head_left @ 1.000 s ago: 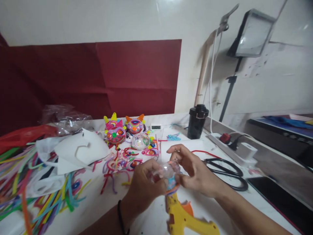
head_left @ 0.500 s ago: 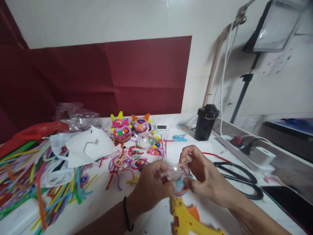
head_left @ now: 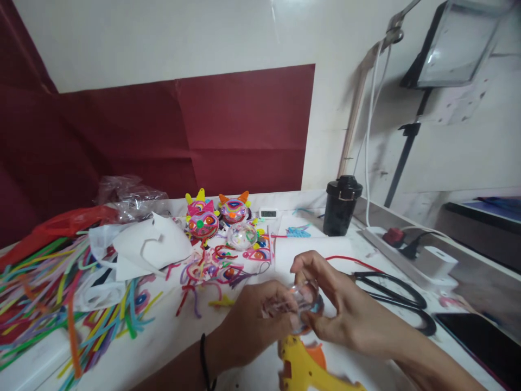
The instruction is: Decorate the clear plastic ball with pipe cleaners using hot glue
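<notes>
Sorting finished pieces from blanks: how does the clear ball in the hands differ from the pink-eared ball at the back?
The clear ball is see-through and held by both hands; the pink-eared ball is covered in bright coils, wears ears, and sits on the table. Both are round and of similar size.

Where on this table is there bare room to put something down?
Bare white table lies between the pipe cleaner pile and the left hand. Another patch sits between the black cup and scissors. It is crowded around the finished decorations.
</notes>
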